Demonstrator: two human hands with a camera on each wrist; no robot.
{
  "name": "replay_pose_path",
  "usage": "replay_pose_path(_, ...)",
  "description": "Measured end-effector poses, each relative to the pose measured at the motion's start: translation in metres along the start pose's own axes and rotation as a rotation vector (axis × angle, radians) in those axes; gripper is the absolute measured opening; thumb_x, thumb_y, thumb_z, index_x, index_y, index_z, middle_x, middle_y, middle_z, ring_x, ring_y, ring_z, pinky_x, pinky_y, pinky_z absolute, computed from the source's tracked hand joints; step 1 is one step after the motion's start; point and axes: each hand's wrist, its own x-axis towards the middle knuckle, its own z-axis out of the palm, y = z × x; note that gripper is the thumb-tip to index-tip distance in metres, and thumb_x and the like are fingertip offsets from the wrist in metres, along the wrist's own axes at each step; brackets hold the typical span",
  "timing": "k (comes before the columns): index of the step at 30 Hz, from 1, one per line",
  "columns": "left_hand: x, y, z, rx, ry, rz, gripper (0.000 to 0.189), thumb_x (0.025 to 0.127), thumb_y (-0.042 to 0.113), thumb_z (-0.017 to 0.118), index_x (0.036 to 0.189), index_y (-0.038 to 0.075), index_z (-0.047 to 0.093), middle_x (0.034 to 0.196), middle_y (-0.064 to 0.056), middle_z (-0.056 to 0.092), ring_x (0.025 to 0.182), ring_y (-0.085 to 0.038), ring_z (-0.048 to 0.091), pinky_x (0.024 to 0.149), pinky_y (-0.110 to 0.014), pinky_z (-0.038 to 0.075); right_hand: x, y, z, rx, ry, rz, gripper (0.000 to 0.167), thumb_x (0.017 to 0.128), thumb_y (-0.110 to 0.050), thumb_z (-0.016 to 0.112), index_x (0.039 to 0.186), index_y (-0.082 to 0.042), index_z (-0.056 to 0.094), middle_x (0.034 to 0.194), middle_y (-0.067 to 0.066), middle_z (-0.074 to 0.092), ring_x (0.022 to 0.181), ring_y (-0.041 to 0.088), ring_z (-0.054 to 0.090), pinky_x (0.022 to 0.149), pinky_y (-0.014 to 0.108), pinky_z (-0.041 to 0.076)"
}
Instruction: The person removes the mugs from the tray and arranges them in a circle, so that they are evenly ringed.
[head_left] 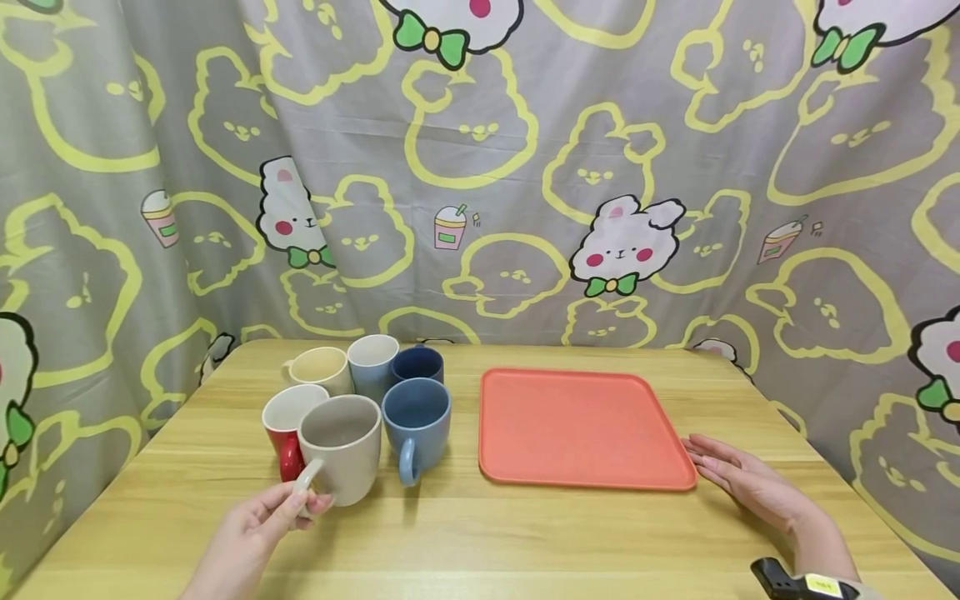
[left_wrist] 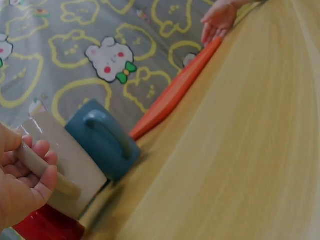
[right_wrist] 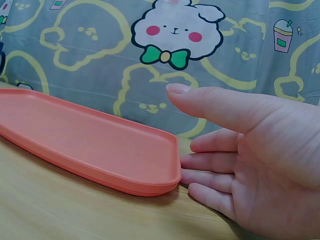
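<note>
My left hand [head_left: 251, 533] grips the handle of a light grey mug [head_left: 351, 462], thumb and fingers curled round it. The mug stands upright in the front of a cluster of mugs. Right behind its handle side is a red mug [head_left: 279, 440] with a white inside, partly hidden. To its right stands a blue mug [head_left: 429, 446], handle facing forward. On the other side, my right hand [head_left: 757, 490] lies with straight fingers, their tips right at the right edge of a coral-red tray [head_left: 585, 429]. In the right wrist view its thumb [right_wrist: 210, 105] points up, away from the tray.
Behind the front mugs stand a pale yellow mug [head_left: 322, 371], a light blue cup [head_left: 371, 379] with a white inside and a navy mug [head_left: 420, 367]. The wooden table [head_left: 480, 542] ends at a grey patterned curtain [head_left: 495, 167]. A black device [head_left: 802, 581] sits on the right wrist.
</note>
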Motion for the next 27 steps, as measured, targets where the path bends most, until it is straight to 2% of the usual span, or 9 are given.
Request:
replay_pose_path(4, 0.001, -0.006, 0.001, 0.003, 0.006, 0.025, 0.021, 0.096, 0.000, 0.044, 0.099, -0.015, 0.059, 0.086, 0.001, 0.069, 0.080, -0.007, 0.062, 0.067, -0.022, 0.048, 0.000, 0.000, 0.000, 0.001, 0.004, 0.000, 0.058, 0.100, -0.001, 0.029, 0.132, 0.022, -0.014, 0.131, -0.012, 0.046, 0.121, 0.001, 0.043, 0.098, 0.018, 0.034)
replay_pose_path(7, 0.001, -0.008, 0.002, 0.031, 0.026, -0.007, 0.021, 0.096, 0.001, 0.045, 0.100, -0.013, 0.060, 0.085, 0.002, 0.069, 0.079, -0.007, 0.061, 0.067, -0.022, 0.048, 0.000, 0.000, 0.001, -0.003, 0.010, 0.001, 0.058, 0.100, -0.001, 0.029, 0.132, 0.022, -0.014, 0.131, -0.012, 0.045, 0.121, 0.001, 0.043, 0.098, 0.018, 0.034)
replay_pose_path(11, 0.001, -0.008, 0.005, 0.044, 0.038, -0.013, 0.019, 0.095, -0.001, 0.047, 0.099, -0.013, 0.060, 0.084, 0.001, 0.069, 0.076, -0.009, 0.061, 0.066, -0.022, 0.049, 0.000, 0.000, 0.001, -0.012, 0.021, 0.010, 0.059, 0.100, -0.002, 0.030, 0.132, 0.021, -0.014, 0.130, -0.013, 0.045, 0.121, 0.000, 0.043, 0.098, 0.018, 0.035)
replay_pose_path(15, 0.001, -0.010, 0.007, 0.033, 0.040, -0.039, 0.019, 0.095, 0.001, 0.047, 0.099, -0.012, 0.061, 0.084, 0.001, 0.069, 0.075, -0.010, 0.060, 0.066, -0.023, 0.049, 0.000, 0.000, 0.001, -0.014, 0.025, 0.018, 0.059, 0.100, -0.002, 0.030, 0.132, 0.021, -0.014, 0.130, -0.013, 0.045, 0.120, 0.000, 0.044, 0.097, 0.018, 0.035)
replay_pose_path(22, 0.000, -0.013, 0.006, 0.022, 0.001, -0.053, 0.021, 0.096, 0.002, 0.045, 0.101, -0.014, 0.058, 0.088, 0.000, 0.070, 0.078, -0.009, 0.061, 0.068, -0.022, 0.049, 0.000, 0.000, 0.002, -0.010, 0.011, 0.020, 0.059, 0.100, -0.002, 0.029, 0.132, 0.021, -0.014, 0.131, -0.013, 0.045, 0.121, 0.000, 0.043, 0.098, 0.018, 0.035)
replay_pose_path(27, 0.001, -0.010, 0.006, 0.021, 0.000, -0.104, 0.022, 0.097, 0.007, 0.047, 0.102, -0.010, 0.060, 0.092, -0.005, 0.070, 0.081, -0.010, 0.061, 0.071, -0.022, 0.048, 0.000, -0.002, 0.003, -0.032, 0.033, 0.040, 0.060, 0.100, -0.004, 0.031, 0.133, 0.021, -0.014, 0.130, -0.014, 0.046, 0.120, -0.001, 0.044, 0.097, 0.017, 0.035)
